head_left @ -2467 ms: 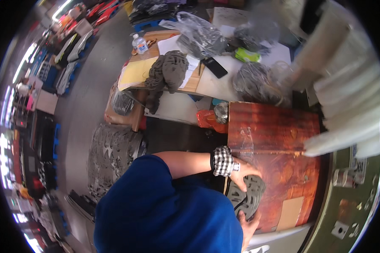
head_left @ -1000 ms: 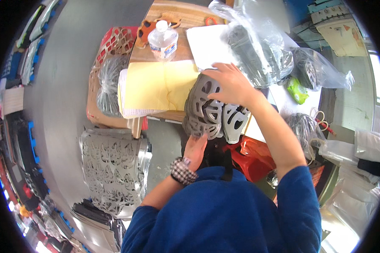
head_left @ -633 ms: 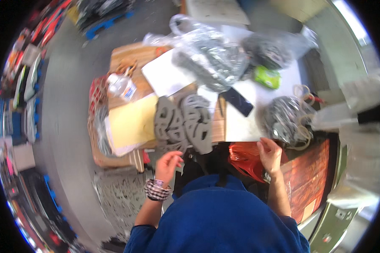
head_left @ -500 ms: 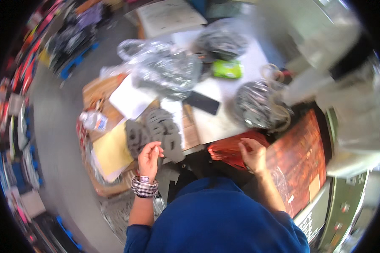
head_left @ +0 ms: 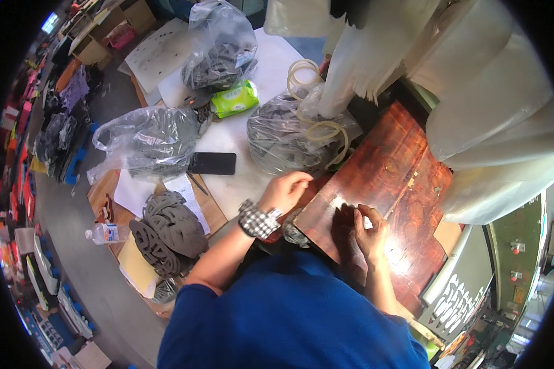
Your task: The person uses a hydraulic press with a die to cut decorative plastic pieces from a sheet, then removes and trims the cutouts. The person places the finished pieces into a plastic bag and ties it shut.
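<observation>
My left hand (head_left: pixel 286 192), with a checked band at the wrist, is beside the far left corner of a glossy red-brown board (head_left: pixel 385 178). Its fingers are bent together; whatever they may hold is hidden. Above the board's near half is my right hand (head_left: pixel 372 234), thumb and fingers drawn together. A small white spot shows between them, too small to name, and a dark shadow falls on the board beside it. Just beyond my left hand lies a clear plastic bag (head_left: pixel 283 138) of grey pieces, with a pale coiled tube (head_left: pixel 326 134) on it.
Grey cut-out pieces (head_left: pixel 171 230) are piled at left by a plastic bottle (head_left: pixel 108 233). Farther off are a dark phone (head_left: pixel 213 163), a green packet (head_left: pixel 235 99) and more filled bags (head_left: pixel 144 140). Translucent plastic sheets (head_left: pixel 492 117) hang at right; a green machine (head_left: pixel 517 258) stands beyond.
My body and view have turned to the right. My left hand has moved from the grey pieces to the board's corner, and my right hand from a red bag to over the board.
</observation>
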### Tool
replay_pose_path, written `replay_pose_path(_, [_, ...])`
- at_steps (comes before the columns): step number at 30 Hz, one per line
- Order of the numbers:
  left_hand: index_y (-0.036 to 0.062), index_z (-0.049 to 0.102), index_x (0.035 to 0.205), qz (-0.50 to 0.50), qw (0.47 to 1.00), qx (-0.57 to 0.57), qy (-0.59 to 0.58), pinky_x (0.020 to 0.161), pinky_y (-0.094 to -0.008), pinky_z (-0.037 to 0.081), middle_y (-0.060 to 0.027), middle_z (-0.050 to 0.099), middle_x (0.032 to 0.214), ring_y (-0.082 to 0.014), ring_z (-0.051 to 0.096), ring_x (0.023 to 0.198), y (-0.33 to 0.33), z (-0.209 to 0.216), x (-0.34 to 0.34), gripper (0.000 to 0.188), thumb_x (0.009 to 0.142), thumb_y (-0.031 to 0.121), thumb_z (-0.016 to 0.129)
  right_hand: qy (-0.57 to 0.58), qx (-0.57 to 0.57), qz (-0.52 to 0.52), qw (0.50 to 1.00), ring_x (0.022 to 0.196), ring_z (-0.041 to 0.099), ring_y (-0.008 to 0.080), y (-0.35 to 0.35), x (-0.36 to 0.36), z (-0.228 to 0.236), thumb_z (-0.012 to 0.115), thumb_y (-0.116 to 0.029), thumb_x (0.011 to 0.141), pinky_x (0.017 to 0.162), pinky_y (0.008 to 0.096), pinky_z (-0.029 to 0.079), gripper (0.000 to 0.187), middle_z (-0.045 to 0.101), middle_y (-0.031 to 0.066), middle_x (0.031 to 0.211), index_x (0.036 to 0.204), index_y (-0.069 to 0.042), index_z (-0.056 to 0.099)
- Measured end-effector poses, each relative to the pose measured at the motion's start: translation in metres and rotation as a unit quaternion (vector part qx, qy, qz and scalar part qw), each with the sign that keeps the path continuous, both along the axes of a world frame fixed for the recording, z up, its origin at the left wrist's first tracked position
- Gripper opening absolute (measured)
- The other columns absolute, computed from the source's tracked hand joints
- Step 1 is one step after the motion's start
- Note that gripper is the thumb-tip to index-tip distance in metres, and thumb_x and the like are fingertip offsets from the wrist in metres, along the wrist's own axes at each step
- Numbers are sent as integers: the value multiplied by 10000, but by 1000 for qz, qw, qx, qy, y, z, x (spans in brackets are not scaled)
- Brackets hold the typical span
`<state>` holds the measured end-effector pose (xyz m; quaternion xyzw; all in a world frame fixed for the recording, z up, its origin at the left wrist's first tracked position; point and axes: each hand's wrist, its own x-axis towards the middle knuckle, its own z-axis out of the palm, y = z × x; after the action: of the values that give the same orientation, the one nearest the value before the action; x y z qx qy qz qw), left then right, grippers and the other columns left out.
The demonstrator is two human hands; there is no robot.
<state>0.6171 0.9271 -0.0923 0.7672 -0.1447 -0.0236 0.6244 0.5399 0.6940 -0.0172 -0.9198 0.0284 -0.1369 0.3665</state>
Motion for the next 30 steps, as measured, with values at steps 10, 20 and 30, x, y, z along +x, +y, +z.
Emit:
replay_pose_path(10, [28, 661, 962, -76, 896, 421, 121, 776, -453, 504, -239, 657, 932, -403, 631, 896, -104, -76, 69, 299, 936, 288, 517, 3, 12, 61, 998, 783, 663, 277, -21, 1, -30, 677, -60, 838, 720, 337, 521, 83, 675, 135, 855, 912, -26, 692])
replay_pose_path(20, [16, 588, 923, 138, 983, -31, 117, 694, -334, 538, -101, 633, 724, -205, 656, 726, -66, -7, 64, 304, 1010, 285, 476, 13, 60, 74, 995, 748, 649, 244, -26, 11, -35, 673, -72, 862, 712, 323, 507, 73, 661, 122, 818, 896, -10, 691])
replay_pose_path(30, [134, 502, 826, 94, 871, -463, 131, 371, -210, 271, 86, 350, 550, -43, 326, 395, 74, 149, 49, 301, 1000, 378, 496, -24, 46, 205, 977, 887, 634, 270, 33, 34, 16, 739, -107, 817, 796, 339, 500, 337, 646, 160, 999, 1120, -5, 632])
